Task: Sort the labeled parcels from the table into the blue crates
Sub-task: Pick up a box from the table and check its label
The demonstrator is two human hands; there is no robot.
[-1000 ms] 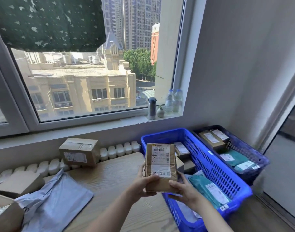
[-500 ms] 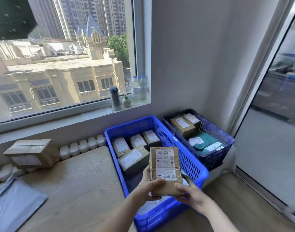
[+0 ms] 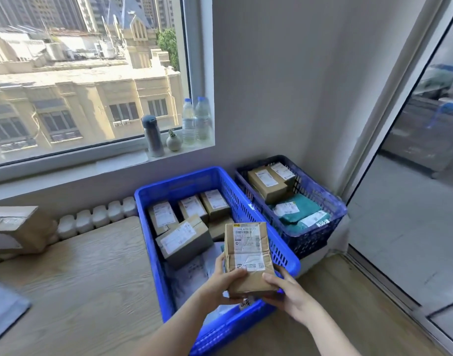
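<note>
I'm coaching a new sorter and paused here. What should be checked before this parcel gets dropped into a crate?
1. Grip: left hand and right hand both hold the brown parcel at its lower end: ok.
2. Label faces up, mostly uncovered by fingers: ok.
3. Label text readable enough to pick the crate: cannot tell, too small.
4. Room in the bright blue crate: near end holds only flat mailers: ok.
5. Room in the dark blue crate: boxes and teal bags cover most of it: cannot tell.
6. Drop path: parcel appears to hang over the bright crate's near end, nothing between: ok.
</note>
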